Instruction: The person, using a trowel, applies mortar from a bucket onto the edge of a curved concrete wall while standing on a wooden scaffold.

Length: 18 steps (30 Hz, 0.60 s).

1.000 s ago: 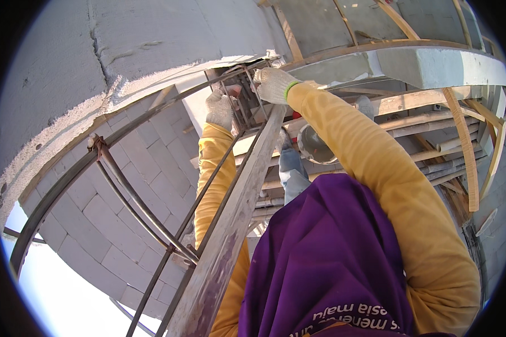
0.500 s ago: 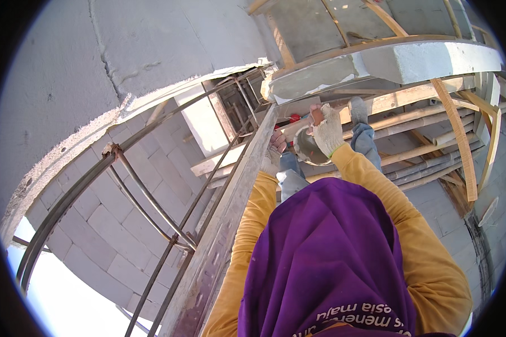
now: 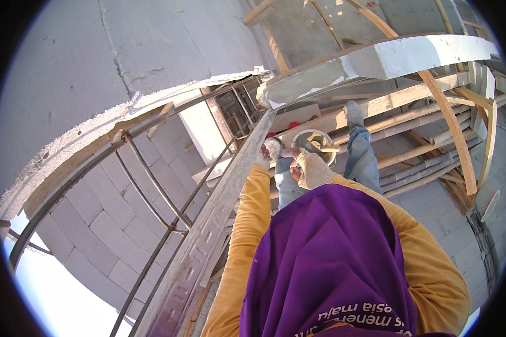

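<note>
My right hand [image 3: 314, 171], in a cream knit glove, is in front of my left knee, just nearer to me than a round bucket [image 3: 299, 139]. Its fingers are curled in, and whatever they may hold is too small to make out. Inside the bucket is greyish material, with a pale flat piece [image 3: 327, 149] lying across it toward the right. My left hand [image 3: 262, 159], also gloved, is beside the long grey plank [image 3: 222, 196]. That plank and the glove's angle hide most of its fingers. The two hands are close together but apart.
My feet stand either side of the bucket, the right foot [image 3: 353, 114] on timber. Bamboo poles [image 3: 416, 163] and a curved wooden strip [image 3: 450, 126] lie to the right. Metal scaffold tubes [image 3: 152, 180] run along the left before a block wall [image 3: 104, 224]. A concrete ledge [image 3: 371, 64] crosses ahead.
My right hand has come back from the bucket's rim toward me and leftward, near my left hand. The pale piece in the bucket now shows. The view has shifted slightly.
</note>
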Each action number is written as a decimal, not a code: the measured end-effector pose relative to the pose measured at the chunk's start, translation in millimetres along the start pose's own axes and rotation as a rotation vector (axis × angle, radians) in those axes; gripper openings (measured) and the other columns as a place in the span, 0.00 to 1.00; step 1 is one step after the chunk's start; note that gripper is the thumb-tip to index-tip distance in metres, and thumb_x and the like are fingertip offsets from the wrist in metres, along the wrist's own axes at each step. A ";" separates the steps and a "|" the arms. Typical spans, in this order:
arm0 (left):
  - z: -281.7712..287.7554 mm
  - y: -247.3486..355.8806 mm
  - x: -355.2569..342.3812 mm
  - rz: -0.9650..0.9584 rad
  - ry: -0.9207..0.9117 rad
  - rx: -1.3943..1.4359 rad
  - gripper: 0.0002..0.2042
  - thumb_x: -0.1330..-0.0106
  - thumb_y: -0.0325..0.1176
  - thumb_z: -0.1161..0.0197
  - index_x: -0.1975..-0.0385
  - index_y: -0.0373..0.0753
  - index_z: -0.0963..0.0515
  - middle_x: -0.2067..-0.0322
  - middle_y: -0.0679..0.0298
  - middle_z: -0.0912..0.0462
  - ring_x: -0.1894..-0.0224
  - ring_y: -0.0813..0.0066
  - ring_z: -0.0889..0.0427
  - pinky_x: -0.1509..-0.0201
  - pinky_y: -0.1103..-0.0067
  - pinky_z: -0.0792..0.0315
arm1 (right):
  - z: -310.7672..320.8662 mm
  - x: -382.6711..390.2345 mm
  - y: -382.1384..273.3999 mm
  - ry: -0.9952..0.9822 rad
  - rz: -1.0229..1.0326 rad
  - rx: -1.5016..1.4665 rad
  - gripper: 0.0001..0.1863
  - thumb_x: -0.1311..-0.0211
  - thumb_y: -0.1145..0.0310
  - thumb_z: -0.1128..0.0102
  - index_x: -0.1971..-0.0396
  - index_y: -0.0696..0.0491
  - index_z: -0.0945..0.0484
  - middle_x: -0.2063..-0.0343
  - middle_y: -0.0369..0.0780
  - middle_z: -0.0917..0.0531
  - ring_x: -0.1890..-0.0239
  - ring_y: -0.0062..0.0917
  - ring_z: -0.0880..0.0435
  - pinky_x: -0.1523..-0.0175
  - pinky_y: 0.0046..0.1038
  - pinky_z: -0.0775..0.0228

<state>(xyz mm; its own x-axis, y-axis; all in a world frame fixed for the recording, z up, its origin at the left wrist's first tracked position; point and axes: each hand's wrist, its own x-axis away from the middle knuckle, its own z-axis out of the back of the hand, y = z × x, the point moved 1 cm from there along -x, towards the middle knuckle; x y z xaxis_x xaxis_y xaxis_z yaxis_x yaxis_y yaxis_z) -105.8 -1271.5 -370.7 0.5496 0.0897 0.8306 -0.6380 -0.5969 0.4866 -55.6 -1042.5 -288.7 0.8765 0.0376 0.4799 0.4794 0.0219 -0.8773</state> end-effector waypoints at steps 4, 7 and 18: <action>59.6 -3.9 -17.8 -0.341 0.090 -0.691 0.06 0.29 0.38 0.42 0.67 0.45 0.28 0.80 0.71 0.29 0.82 0.82 0.36 0.83 0.82 0.44 | -6.2 3.4 1.4 -0.084 0.152 0.321 0.23 0.49 0.71 0.38 0.51 0.59 0.29 0.67 0.46 0.18 0.64 0.43 0.18 0.59 0.40 0.27; 51.1 -6.4 -17.0 -0.480 0.053 -0.861 0.08 0.28 0.39 0.44 0.67 0.45 0.29 0.82 0.71 0.32 0.82 0.81 0.37 0.82 0.81 0.43 | 1.4 -1.9 -1.6 -0.071 0.156 0.511 0.20 0.47 0.68 0.38 0.54 0.59 0.26 0.69 0.46 0.18 0.64 0.43 0.18 0.59 0.40 0.27; 29.2 27.3 35.0 -0.208 0.061 -0.295 0.08 0.28 0.39 0.44 0.68 0.44 0.29 0.82 0.71 0.35 0.82 0.81 0.38 0.81 0.81 0.44 | 12.5 -17.2 -28.4 0.051 0.320 0.716 0.17 0.48 0.61 0.37 0.60 0.55 0.21 0.73 0.44 0.19 0.63 0.41 0.18 0.56 0.41 0.28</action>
<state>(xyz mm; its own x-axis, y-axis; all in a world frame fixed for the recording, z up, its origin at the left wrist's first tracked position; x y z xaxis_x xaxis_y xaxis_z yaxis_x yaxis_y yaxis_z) -88.2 -1307.9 -336.2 0.6568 0.2375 0.7157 -0.6487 -0.3060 0.6968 -84.8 -1031.2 -272.1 0.9765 0.1050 0.1880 0.0738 0.6569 -0.7503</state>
